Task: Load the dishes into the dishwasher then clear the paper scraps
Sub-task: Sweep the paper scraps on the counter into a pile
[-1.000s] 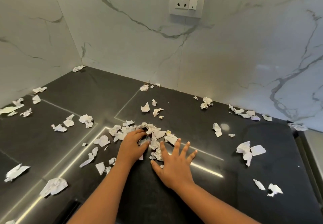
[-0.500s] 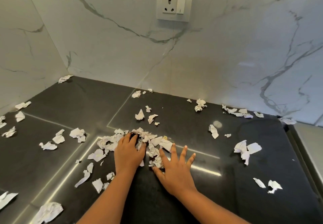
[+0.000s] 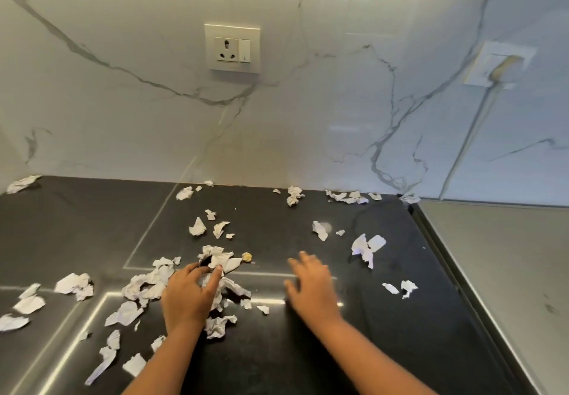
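Note:
White torn paper scraps lie scattered over a black countertop (image 3: 308, 364). The thickest pile of scraps (image 3: 221, 262) sits near the middle. My left hand (image 3: 187, 296) rests on that pile, fingers curled over several scraps and pressing them to the counter. My right hand (image 3: 311, 283) hovers flat to the right of the pile, fingers spread, blurred, holding nothing. More scraps lie to the right (image 3: 366, 248), along the back wall (image 3: 294, 194) and at the left (image 3: 74, 283). A small yellowish crumb (image 3: 247, 256) lies beside the pile. No dishes or dishwasher are in view.
A marble wall rises behind the counter with a socket and switch plate (image 3: 232, 48). To the right, past a metal edge strip (image 3: 446, 259), runs a lighter grey surface (image 3: 508, 271). The counter meets a side wall at the far left.
The view has tilted up and shifted right. My right hand has moved away from the pile to the right. My left hand stays on the pile.

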Demonstrator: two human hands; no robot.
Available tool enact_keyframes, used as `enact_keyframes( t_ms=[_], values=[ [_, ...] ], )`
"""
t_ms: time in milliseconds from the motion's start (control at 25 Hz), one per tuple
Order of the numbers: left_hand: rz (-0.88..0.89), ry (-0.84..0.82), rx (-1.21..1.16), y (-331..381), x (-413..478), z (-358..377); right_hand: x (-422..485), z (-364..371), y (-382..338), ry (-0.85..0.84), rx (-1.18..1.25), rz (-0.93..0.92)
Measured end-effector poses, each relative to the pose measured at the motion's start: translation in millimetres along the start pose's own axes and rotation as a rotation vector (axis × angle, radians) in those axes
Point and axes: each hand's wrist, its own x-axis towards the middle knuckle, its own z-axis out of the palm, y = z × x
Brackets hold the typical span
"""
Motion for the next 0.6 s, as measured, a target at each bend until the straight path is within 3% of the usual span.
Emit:
enact_keyframes(
  t_ms=[80, 200, 240, 320, 520, 600],
  values=[
    [0.007, -0.029, 0.065, -2, 2, 3, 0, -23, 49, 0.158, -0.238, 0.224],
    [0.003, -0.069, 0.140, -4, 3, 8, -13, -45, 93, -0.048, -0.329, 0.681],
    [-0.003, -0.079, 0.162, -4, 2, 9, -18, -45, 94, -0.110, -0.326, 0.760],
    [-0.010, -0.088, 0.185, -3, 1, 7, -23, -33, 83, -0.146, -0.364, 0.666],
    [-0.013, -0.080, 0.252, 5, -1, 4, -23, -17, 34, -0.266, -0.160, -0.050],
    [-0.019, -0.088, 0.265, 6, -1, 4, -6, -27, 43, -0.131, -0.127, -0.044]
  ],
)
